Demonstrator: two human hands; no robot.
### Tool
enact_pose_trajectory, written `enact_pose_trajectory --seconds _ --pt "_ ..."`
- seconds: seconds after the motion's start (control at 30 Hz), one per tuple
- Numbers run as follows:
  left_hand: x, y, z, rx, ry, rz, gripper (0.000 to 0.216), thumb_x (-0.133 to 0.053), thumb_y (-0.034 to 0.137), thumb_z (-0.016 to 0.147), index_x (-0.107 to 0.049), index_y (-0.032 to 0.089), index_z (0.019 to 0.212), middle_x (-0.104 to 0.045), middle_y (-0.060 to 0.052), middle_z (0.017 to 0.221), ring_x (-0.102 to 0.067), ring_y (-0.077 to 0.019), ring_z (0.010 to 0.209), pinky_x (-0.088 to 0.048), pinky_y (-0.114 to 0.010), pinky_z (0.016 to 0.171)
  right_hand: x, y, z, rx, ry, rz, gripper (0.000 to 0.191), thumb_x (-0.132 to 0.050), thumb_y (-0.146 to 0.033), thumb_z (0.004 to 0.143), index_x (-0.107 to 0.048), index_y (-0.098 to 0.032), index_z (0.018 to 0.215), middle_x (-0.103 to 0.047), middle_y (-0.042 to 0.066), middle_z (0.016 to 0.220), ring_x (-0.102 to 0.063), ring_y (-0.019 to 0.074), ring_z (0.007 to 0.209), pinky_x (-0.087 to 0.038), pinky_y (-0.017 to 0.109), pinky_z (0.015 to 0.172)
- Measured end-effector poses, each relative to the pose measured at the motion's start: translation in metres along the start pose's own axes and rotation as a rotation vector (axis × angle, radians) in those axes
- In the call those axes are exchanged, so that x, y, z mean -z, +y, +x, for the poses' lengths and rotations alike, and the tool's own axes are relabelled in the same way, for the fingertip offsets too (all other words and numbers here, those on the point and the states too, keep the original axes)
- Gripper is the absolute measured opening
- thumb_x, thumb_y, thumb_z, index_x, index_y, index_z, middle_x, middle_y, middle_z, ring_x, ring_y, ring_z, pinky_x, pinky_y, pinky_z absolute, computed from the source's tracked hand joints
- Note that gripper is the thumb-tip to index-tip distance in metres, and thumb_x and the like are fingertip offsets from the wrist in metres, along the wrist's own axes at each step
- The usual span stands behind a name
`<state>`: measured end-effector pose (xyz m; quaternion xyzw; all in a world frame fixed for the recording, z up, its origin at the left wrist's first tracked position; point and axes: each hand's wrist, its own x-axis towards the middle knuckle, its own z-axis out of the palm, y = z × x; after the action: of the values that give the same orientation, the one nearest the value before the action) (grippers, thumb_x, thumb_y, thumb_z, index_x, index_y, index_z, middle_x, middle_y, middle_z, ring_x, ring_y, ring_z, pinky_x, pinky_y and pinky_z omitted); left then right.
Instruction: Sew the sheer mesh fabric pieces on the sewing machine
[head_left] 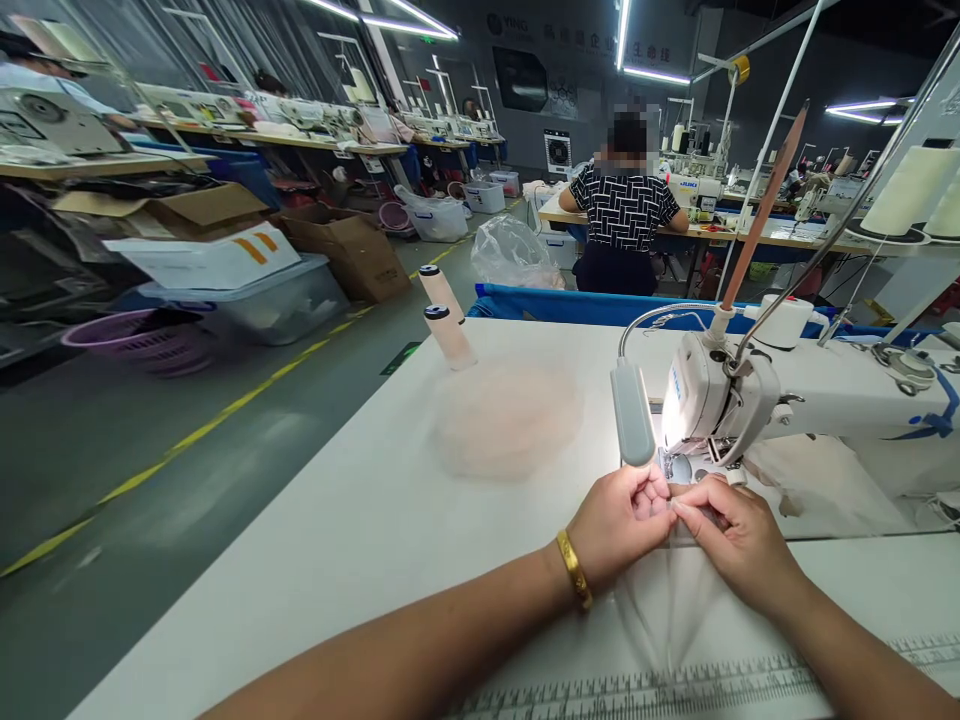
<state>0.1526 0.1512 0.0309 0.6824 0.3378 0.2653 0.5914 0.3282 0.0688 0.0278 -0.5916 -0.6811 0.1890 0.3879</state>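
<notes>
Just in front of the sewing machine [705, 400], my left hand [622, 520] and my right hand [739, 540] meet, fingertips pinched together. Between them they hold a thin see-through strip [669, 600], which trails down toward the table's near edge; whether it is fabric or elastic I cannot tell. My left fingers are curled in, and a gold bracelet circles that wrist. The presser foot and needle plate [679, 468] lie right behind my fingertips, lit by a small lamp [632, 412]. Pale sheer fabric [825, 480] lies under the machine arm, right of my right hand.
On the white table [360, 560] lies a heap of sheer peach fabric [510, 418], with two thread cones [450, 338] behind it. A ruler strip [637, 695] runs along the front. Ahead, a person [626, 210] sits at another machine. Boxes and a purple basket [142, 340] stand left.
</notes>
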Motion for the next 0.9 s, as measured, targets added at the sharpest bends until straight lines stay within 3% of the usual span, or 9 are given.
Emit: enact_pose_trajectory --seconds 0.1,0.27,0.43,0.67,0.9 --pt "-0.0011 -0.0009 -0.0004 -0.002 0.002 -0.016 0.023 -0.065 0.038 0.071 -0.056 0.021 0.085 -0.054 0.005 0.062 -0.046 -0.0114 0.052 -0.038 -0.024 0.051 -0.0010 -0.0003 -0.0008 0.022 0.016 -0.023 0.018 -0.056 -0.031 0.103 -0.068 -0.027 0.090 -0.069 -0.002 0.080 -0.062 0.0187 0.074 -0.044 0.031 0.069" --pt "-0.0010 -0.0031 -0.0015 -0.051 0.021 0.060 0.020 -0.063 0.037 0.075 -0.052 0.021 0.072 -0.048 0.005 0.059 -0.044 -0.0114 0.055 -0.036 -0.024 0.052 -0.0014 -0.0018 0.0007 0.011 0.016 -0.056 0.019 -0.057 -0.033 0.102 -0.067 -0.027 0.087 -0.067 -0.001 0.078 -0.058 0.0196 0.070 -0.044 0.032 0.067" --pt "-0.0007 -0.0059 -0.0018 -0.138 0.054 0.059 0.021 -0.065 0.034 0.075 -0.052 0.020 0.069 -0.065 -0.002 0.078 -0.056 -0.0151 0.071 -0.045 -0.025 0.064 -0.0005 -0.0026 0.0009 0.011 0.022 -0.040 0.019 -0.057 -0.034 0.101 -0.067 -0.027 0.088 -0.069 0.000 0.081 -0.060 0.0203 0.072 -0.046 0.033 0.069" --pt "-0.0015 -0.0043 -0.0031 -0.027 0.013 0.003 0.024 -0.068 0.038 0.074 -0.051 0.021 0.073 -0.051 0.005 0.061 -0.045 -0.0104 0.053 -0.037 -0.022 0.050 0.0010 -0.0038 0.0006 0.032 0.028 -0.045 0.019 -0.056 -0.032 0.101 -0.065 -0.027 0.085 -0.067 -0.001 0.077 -0.057 0.0192 0.069 -0.045 0.032 0.068" --pt "0.0025 -0.0009 -0.0030 0.036 0.024 -0.067 0.028 -0.075 0.040 0.074 -0.055 0.021 0.079 -0.063 0.003 0.071 -0.048 -0.0100 0.049 -0.040 -0.024 0.049 0.0015 -0.0056 0.0011 -0.036 -0.001 -0.037 0.022 -0.055 -0.039 0.101 -0.066 -0.027 0.088 -0.062 0.000 0.076 -0.052 0.0193 0.066 -0.043 0.032 0.065"
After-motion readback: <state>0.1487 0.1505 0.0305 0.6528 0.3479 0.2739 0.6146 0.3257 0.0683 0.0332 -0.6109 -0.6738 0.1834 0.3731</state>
